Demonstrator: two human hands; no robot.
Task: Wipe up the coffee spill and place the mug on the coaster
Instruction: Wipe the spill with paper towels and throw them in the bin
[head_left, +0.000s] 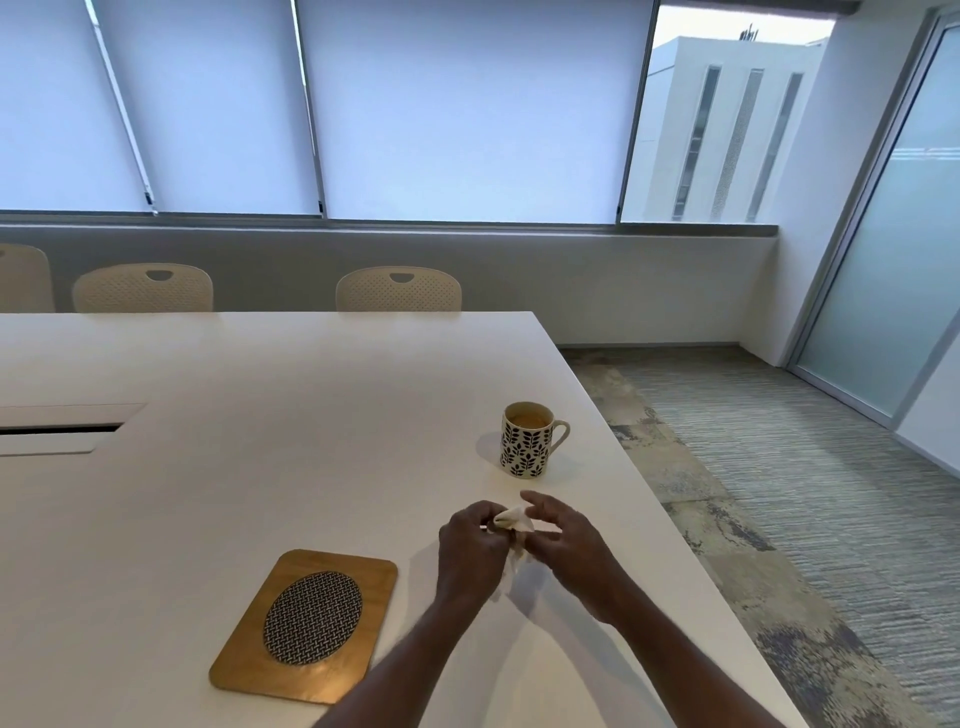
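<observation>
Both hands meet just above the table (260, 415). The left hand (470, 545) has its fingers curled, pinching a white tissue (514, 519). The right hand (566, 545) pinches the other side with its index finger stretched out. The wad looks bunched and loose, so I'd fold it into a flat pad before it goes down, for more contact and less smearing. The mug (525, 440) stands upright just beyond the hands, near the table's right edge and full of coffee, so wipe away from it and don't nudge it. I can't make out the spill itself. The coaster (306, 623) lies well to the left, bare.
</observation>
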